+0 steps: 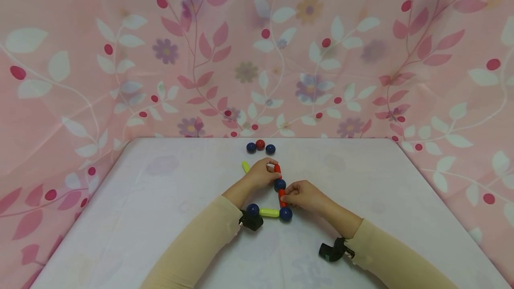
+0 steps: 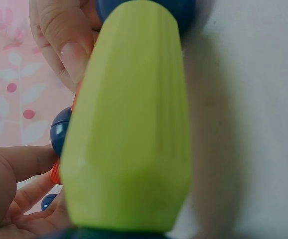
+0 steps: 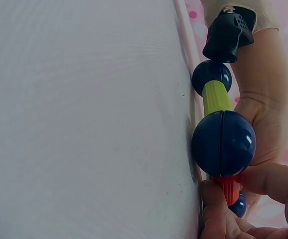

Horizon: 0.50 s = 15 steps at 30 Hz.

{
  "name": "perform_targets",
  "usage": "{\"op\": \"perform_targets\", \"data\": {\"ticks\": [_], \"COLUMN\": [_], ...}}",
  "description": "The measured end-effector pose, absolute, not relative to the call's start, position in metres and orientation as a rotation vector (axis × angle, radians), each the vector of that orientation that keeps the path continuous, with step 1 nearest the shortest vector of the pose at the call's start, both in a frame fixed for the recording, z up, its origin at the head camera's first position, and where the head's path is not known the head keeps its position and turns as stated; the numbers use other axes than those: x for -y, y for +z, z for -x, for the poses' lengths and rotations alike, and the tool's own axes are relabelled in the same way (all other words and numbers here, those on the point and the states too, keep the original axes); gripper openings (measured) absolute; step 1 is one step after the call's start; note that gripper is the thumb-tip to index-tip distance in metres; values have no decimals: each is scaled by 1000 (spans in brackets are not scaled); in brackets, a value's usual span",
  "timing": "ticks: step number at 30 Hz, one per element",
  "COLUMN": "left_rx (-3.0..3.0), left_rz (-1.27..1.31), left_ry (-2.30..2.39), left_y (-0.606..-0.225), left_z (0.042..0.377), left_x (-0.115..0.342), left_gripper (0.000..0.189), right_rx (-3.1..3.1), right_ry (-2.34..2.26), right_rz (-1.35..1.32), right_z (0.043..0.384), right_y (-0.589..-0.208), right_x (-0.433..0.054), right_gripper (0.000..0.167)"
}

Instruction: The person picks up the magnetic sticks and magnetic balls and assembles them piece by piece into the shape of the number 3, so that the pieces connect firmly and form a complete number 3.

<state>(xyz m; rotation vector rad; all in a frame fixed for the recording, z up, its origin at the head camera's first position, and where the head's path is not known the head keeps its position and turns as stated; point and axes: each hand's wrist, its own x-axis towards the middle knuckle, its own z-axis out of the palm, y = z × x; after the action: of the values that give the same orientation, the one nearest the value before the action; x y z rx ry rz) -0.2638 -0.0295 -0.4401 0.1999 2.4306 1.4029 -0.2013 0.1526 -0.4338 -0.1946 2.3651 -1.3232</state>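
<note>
My left hand [image 1: 260, 175] pinches the far red rod [image 1: 277, 170] of a ball-and-rod building toy. Below that rod is a blue ball [image 1: 280, 184], which adjoins the near red rod [image 1: 282, 194]. Thumb and fingers of my right hand [image 1: 306, 196] grip this near rod. Its lower end meets a corner blue ball [image 1: 285, 214], large in the right wrist view [image 3: 223, 144]. From there a yellow-green rod [image 1: 269, 212] runs left to another blue ball [image 1: 253, 209]. That rod [image 2: 129, 124] fills the middle of the left wrist view.
Near the table's back edge sit two blue balls [image 1: 251, 147] and a red ball [image 1: 260, 144]. Another yellow-green rod [image 1: 246, 166] shows beyond my left hand, partly covered by it. A floral pink cloth [image 1: 257, 57] hangs behind the white table [image 1: 180, 182].
</note>
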Motion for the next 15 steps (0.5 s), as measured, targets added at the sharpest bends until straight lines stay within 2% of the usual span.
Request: {"op": "perform_targets", "data": {"ticks": [15], "left_rx": [-2445], "left_rz": [-230], "left_ry": [1405], "left_y": [-438], "left_z": [262], "left_x": [32], "left_gripper": [41], "right_rx": [-2357], "right_ry": [-1337], "right_rz": [187], "right_z": [201], "right_y": [-435], "right_x": [-153], "right_gripper": [19]}}
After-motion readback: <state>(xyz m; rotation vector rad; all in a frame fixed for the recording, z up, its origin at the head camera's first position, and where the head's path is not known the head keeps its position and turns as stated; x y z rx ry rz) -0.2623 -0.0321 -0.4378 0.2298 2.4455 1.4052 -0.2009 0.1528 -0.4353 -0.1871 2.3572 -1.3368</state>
